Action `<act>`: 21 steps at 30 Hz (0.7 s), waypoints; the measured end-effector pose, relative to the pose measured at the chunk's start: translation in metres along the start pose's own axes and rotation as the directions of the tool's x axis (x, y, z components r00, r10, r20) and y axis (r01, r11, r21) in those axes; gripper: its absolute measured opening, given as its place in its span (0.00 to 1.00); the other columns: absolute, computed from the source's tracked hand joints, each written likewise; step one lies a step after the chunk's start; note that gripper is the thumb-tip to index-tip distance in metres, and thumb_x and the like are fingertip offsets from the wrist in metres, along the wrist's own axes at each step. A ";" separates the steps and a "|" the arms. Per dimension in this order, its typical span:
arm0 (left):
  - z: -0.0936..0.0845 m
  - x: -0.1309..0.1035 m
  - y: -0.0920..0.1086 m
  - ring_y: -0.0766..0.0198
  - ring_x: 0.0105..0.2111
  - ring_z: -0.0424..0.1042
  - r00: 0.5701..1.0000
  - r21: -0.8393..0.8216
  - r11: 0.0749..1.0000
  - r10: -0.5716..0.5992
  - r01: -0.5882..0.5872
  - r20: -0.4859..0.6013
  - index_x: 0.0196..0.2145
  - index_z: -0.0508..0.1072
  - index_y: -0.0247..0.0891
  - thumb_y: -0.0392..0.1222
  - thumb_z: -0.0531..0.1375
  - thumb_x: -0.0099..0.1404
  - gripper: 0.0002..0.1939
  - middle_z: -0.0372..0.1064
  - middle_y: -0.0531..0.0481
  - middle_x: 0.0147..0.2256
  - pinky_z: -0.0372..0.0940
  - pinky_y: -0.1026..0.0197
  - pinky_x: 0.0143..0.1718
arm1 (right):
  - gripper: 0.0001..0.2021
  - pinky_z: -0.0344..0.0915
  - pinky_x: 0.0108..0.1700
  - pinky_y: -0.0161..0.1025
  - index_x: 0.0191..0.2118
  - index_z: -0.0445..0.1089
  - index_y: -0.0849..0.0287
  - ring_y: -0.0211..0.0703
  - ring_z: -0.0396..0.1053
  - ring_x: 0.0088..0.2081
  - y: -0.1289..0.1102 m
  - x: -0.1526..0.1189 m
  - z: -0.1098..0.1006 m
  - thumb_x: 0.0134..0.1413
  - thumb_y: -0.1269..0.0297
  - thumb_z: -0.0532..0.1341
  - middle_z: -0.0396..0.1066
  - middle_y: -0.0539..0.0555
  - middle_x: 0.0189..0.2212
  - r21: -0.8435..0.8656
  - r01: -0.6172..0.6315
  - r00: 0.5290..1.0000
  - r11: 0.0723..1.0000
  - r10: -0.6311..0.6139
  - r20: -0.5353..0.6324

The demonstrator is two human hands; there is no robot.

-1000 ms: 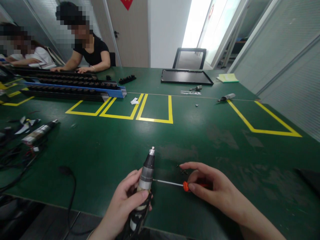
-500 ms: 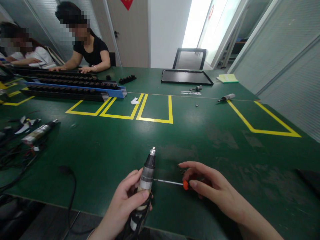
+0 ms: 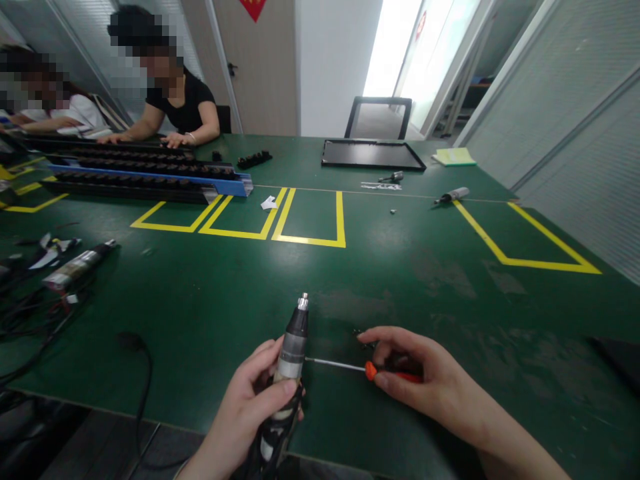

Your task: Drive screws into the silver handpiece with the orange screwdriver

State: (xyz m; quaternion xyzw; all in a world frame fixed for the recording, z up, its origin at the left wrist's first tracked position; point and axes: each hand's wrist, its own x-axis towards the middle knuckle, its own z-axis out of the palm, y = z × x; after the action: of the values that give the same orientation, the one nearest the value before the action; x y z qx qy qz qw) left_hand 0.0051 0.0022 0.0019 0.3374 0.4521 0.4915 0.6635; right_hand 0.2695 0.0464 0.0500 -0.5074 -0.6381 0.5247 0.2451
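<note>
Between the hands — screwdriver point(image 3: 340, 365) lying crosswise, tip at the power tool's near-right side | left hand point(image 3: 247, 397) wrapped around power tool point(image 3: 293, 348), nose pointing away | right hand point(image 3: 443, 383) pinching the screwdriver's handle, index finger extended | beyond right fingertips, dark bits point(image 3: 369, 345), blurred | tip contact unclear — handle partly hidden

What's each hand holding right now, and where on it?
Left hand: the electric driver, by its body. Right hand: the screwdriver, by its orange handle.
</note>
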 end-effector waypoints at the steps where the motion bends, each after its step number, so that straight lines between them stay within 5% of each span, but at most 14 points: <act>1: 0.000 0.000 0.000 0.63 0.27 0.74 1.000 0.002 1.000 -0.002 0.002 0.002 0.51 0.82 0.43 0.45 0.73 0.58 0.22 0.68 0.51 0.34 0.73 0.64 0.25 | 0.19 0.67 0.39 0.41 0.50 0.76 0.59 0.43 0.71 0.34 0.000 0.000 0.000 0.50 0.64 0.65 0.69 0.50 0.32 -0.017 -0.004 1.000 1.000 0.004 -0.004; 7: -0.001 -0.001 0.000 0.63 0.26 0.74 1.000 0.013 1.000 -0.005 0.005 0.000 0.51 0.82 0.42 0.45 0.73 0.58 0.23 0.68 0.50 0.34 0.73 0.63 0.25 | 0.19 0.67 0.38 0.40 0.51 0.76 0.58 0.44 0.70 0.34 -0.002 -0.002 0.000 0.53 0.62 0.65 0.70 0.51 0.34 -0.083 -0.017 1.000 0.996 0.018 0.012; 13: -0.001 -0.001 0.002 0.63 0.28 0.72 1.000 0.021 1.000 -0.009 0.008 0.007 0.50 0.83 0.43 0.46 0.73 0.57 0.22 0.68 0.50 0.35 0.72 0.64 0.25 | 0.20 0.63 0.28 0.35 0.55 0.71 0.60 0.41 0.68 0.29 -0.001 -0.002 0.000 0.62 0.57 0.59 0.72 0.51 0.30 0.107 -0.124 0.988 0.986 0.113 0.106; 21: 0.001 -0.002 0.001 0.62 0.26 0.74 1.000 0.023 1.000 -0.005 0.005 -0.022 0.51 0.82 0.40 0.45 0.73 0.57 0.23 0.69 0.50 0.34 0.73 0.62 0.25 | 0.17 0.65 0.34 0.39 0.50 0.74 0.59 0.42 0.69 0.30 -0.002 0.000 0.000 0.55 0.62 0.64 0.71 0.49 0.28 0.023 0.003 1.000 1.000 -0.003 0.010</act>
State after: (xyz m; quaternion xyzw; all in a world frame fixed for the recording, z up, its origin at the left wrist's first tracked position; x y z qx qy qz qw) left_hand 0.0057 0.0007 0.0042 0.3386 0.4657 0.4882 0.6559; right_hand 0.2691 0.0464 0.0522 -0.5009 -0.6339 0.5344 0.2486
